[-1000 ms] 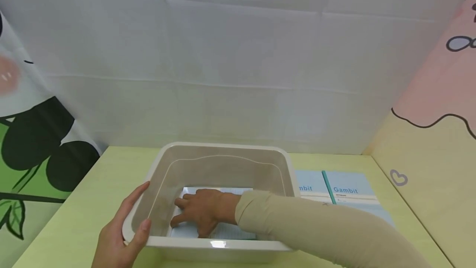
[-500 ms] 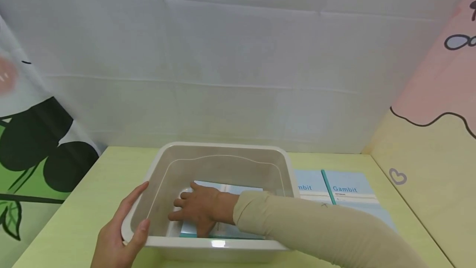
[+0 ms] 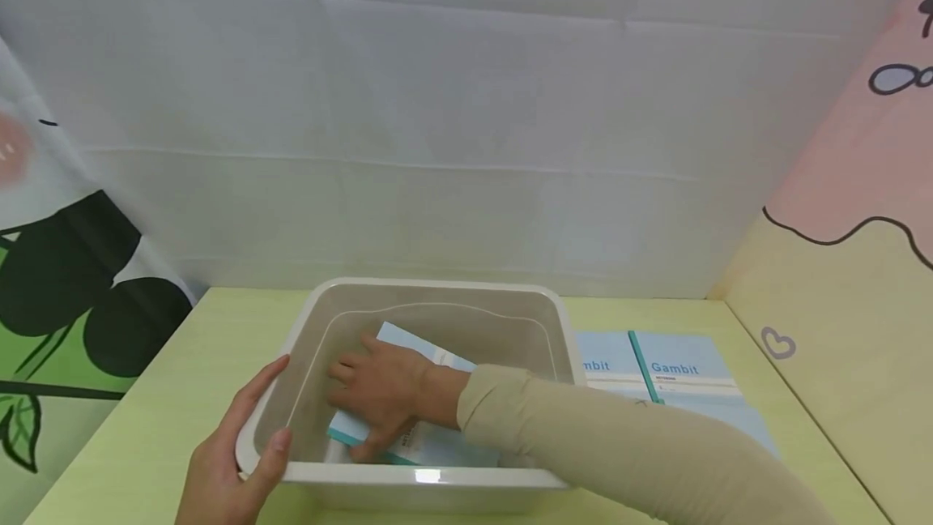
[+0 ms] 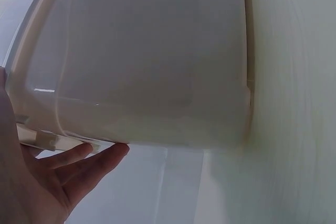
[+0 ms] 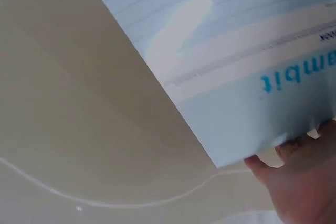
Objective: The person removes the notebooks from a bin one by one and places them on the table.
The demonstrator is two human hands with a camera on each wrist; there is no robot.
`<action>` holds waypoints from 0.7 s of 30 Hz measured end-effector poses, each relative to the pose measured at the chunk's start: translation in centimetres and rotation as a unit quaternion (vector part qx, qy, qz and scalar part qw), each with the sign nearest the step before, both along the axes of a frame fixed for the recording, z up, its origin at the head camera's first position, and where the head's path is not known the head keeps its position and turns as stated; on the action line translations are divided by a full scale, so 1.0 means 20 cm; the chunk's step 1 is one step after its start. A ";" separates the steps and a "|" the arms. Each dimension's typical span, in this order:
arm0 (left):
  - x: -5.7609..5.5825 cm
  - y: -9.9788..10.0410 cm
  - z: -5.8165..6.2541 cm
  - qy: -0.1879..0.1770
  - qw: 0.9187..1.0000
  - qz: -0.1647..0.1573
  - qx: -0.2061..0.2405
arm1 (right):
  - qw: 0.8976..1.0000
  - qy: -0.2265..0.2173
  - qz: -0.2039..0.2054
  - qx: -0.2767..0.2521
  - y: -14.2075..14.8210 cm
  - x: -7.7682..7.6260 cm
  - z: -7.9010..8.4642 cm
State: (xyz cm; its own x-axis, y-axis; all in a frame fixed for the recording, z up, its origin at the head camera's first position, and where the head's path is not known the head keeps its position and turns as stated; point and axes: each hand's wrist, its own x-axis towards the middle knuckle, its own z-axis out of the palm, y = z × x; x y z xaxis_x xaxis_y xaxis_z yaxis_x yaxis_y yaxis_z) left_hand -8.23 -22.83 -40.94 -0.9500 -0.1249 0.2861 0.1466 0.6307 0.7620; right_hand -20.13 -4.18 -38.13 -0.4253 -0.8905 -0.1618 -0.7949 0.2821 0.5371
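Note:
A beige plastic tub [image 3: 437, 285] stands at the table's front. My left hand [image 3: 227, 464] holds its near left corner, thumb over the front rim; in the left wrist view the fingers [image 4: 100, 166] lie along the outer wall [image 4: 152, 66]. Inside the tub, my right hand [image 3: 386, 391] grips a light blue notebook [image 3: 455, 437] with a teal spine, which sits turned and tilted. The right wrist view shows the fingers [image 5: 304, 171] at the edge of its printed cover [image 5: 226, 72]. The forearm hides part of the tub's right side.
Right of the tub, two more blue notebooks lie side by side on the pale yellow table, the right one [image 3: 685, 353] marked Gambit and the other [image 3: 603, 347] partly behind the tub. A white cloth [image 3: 466, 120] hangs behind; printed panels stand left and right.
The notebook in the tub first slid right under my right hand, then turned, its left end rising. My right fingers have closed on it. My left hand keeps its hold on the tub corner.

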 end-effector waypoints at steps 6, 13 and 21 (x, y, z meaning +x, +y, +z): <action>0.00 0.01 -0.01 0.031 1.000 0.004 0.004 | 0.997 -0.010 -0.010 -0.077 0.01 -0.04 0.09; 0.00 0.01 0.00 0.051 0.999 0.006 0.001 | 0.976 -0.011 -0.066 -0.209 0.05 -0.10 0.26; -0.01 -0.01 -0.01 0.040 0.999 0.014 0.007 | 0.915 0.024 -0.160 -0.370 0.25 -0.22 0.51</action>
State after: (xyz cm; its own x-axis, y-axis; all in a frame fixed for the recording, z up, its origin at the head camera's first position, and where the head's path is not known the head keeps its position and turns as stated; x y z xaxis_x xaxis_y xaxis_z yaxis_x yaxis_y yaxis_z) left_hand -8.43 -22.94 -41.14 -0.9203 -0.1562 0.3586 0.1889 0.6253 0.7571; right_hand -24.50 0.83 -27.93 -0.6738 -0.5777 0.4606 -0.5888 0.7965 0.1377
